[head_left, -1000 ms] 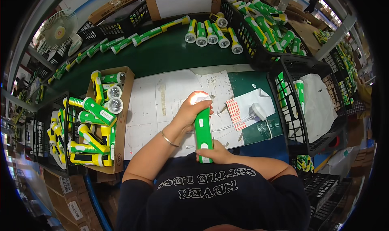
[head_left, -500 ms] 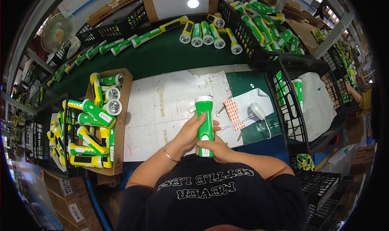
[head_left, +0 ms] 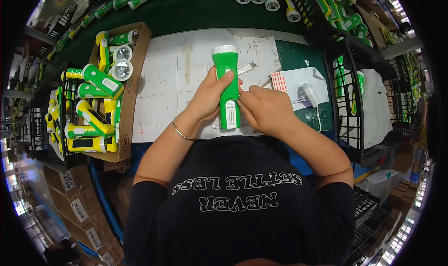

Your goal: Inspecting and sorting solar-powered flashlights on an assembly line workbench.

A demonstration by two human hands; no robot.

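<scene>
So the green-and-white flashlight (head_left: 228,86) sits right between the two hands over the white work sheet (head_left: 161,86), with the left hand (head_left: 212,96) wrapped around its body, thumb on top, and the right hand (head_left: 270,110) just at its right edge, fingers curled, though I can't tell if they're pinching anything. Long axis runs basically straight out from the chest, white head pointing away from the person, tail end toward the shirt (head_left: 240,191).
</scene>
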